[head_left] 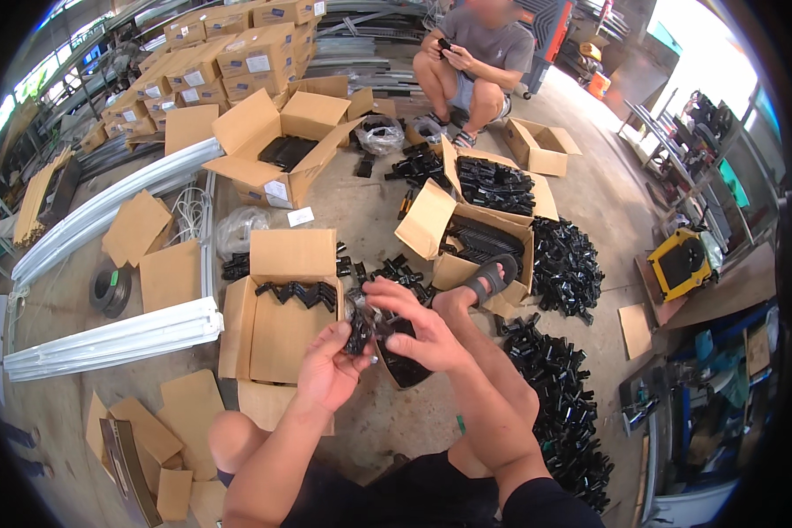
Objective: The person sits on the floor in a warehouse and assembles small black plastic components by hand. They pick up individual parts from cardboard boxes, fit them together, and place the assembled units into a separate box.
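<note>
My left hand (330, 370) grips a small black plastic part (358, 333) at chest height. My right hand (414, 327) reaches over from the right, its fingers on the same black part and on a clear plastic bag (361, 306) bunched around it. Right below both hands stands an open cardboard box (277, 330) with a row of black angled parts (297, 293) along its far side. My right foot in a grey sandal (493, 280) rests against another open box (449, 264).
Heaps of black plastic parts (563, 387) lie to my right. Open cartons (277, 150) hold more. A person (471, 62) squats at the far side, handling a small part. White profiles (114, 339), flat cardboard pieces (163, 431) and a wire spool (110, 289) lie on the left.
</note>
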### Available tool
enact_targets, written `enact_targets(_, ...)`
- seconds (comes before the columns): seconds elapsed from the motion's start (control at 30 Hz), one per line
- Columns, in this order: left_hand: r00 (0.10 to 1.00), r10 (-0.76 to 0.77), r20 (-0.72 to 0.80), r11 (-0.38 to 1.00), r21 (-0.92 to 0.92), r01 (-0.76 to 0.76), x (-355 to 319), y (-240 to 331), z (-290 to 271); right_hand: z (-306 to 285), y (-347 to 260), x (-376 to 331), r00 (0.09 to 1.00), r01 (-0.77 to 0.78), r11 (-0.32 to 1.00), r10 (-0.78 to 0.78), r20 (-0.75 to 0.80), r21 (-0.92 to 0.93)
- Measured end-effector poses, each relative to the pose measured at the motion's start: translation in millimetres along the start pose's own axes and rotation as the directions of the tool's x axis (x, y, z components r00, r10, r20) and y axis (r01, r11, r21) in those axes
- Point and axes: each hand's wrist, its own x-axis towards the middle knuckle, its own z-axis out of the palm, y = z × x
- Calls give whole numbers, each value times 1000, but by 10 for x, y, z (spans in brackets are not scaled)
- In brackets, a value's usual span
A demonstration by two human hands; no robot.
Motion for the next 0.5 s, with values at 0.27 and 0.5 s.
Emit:
enact_targets(0.27,951,-231,204,972,85,218,-157,84,-76,133,-242,-46,998,-46,998,44,-33,-45)
enact_targets(0.5,996,49,75,967,246,-66,-113,17,39,204,-243,-47,967,-179,948,121,-223,-263)
